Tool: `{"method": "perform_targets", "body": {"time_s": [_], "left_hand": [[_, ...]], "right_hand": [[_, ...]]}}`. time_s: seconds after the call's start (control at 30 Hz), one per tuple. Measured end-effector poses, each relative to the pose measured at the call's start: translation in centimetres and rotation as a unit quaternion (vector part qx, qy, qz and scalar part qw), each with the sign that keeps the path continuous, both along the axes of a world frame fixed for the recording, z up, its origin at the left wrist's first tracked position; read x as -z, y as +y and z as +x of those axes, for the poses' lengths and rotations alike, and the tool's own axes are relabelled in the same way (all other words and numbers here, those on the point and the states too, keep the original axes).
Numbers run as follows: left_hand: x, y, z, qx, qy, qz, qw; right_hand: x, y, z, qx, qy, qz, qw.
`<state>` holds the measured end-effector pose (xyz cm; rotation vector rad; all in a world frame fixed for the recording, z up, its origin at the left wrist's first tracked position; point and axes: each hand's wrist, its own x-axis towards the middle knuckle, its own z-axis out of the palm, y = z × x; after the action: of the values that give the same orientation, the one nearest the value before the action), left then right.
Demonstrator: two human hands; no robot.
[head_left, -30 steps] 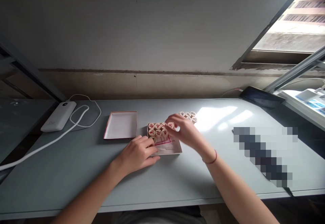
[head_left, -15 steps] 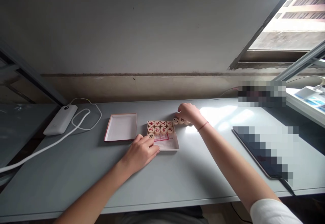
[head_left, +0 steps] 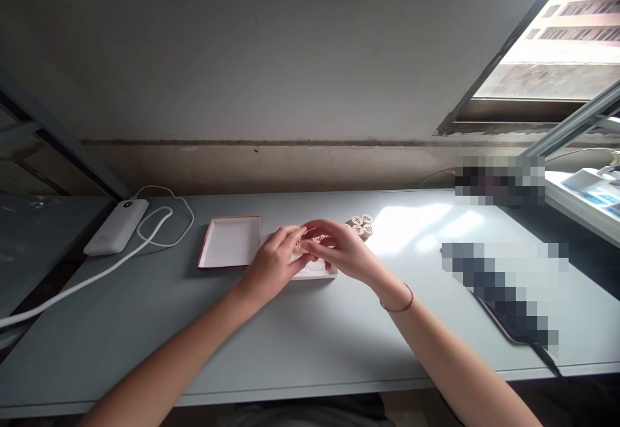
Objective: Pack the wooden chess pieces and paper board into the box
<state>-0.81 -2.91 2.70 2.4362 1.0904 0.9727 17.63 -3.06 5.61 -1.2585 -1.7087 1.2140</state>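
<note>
Both hands meet over the open box that holds round wooden pieces with red characters. My left hand is at the box's left side, fingers bent together over the pieces; what it grips is hidden. Curled above the middle of the box, my right hand has its thumb and fingertips close to my left fingers, and anything between them is too small to make out. Several round pieces with dark characters stand in a cluster behind my right hand. Most pieces in the box are covered by my hands.
The white-lined lid lies left of the box. A white power bank with a white cable is at the far left. A dark blurred device lies on the right of the grey table, and the wall is behind.
My right hand has moved left and nearer, from the loose pieces to over the box. My left hand has moved slightly up and right. The dark-lettered cluster is now uncovered.
</note>
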Motion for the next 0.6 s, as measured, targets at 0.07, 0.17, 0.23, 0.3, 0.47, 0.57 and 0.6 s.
{"method": "perform_targets", "body": {"time_s": [0.07, 0.17, 0.23, 0.3, 0.47, 0.57, 0.6], "left_hand": [[0.2, 0.4, 0.3, 0.009, -0.019, -0.005, 1.000], [1.0, 0.3, 0.2, 0.002, -0.037, 0.003, 0.999], [1.5, 0.1, -0.1, -0.011, -0.037, -0.005, 0.999], [1.7, 0.0, -0.4, -0.023, -0.030, -0.021, 0.999], [2.0, 0.2, -0.5, -0.013, 0.029, 0.010, 0.999], [2.2, 0.4, -0.1, -0.017, 0.077, 0.046, 0.996], [2.3, 0.4, 0.0, -0.023, 0.089, 0.055, 0.994]], "right_hand": [[0.8, -0.5, -0.5, 0.025, 0.039, 0.006, 0.999], [2.0, -0.4, -0.4, 0.047, 0.059, 0.025, 0.997], [2.5, -0.1, 0.1, 0.055, 0.053, 0.031, 0.997], [2.6, 0.0, 0.6, 0.078, 0.046, 0.037, 0.995], [2.4, 0.1, 1.2, 0.119, 0.020, 0.063, 0.991], [2.6, -0.1, 1.2, 0.103, -0.007, 0.078, 0.992], [2.7, -0.1, 1.2, 0.093, -0.017, 0.086, 0.992]]}}
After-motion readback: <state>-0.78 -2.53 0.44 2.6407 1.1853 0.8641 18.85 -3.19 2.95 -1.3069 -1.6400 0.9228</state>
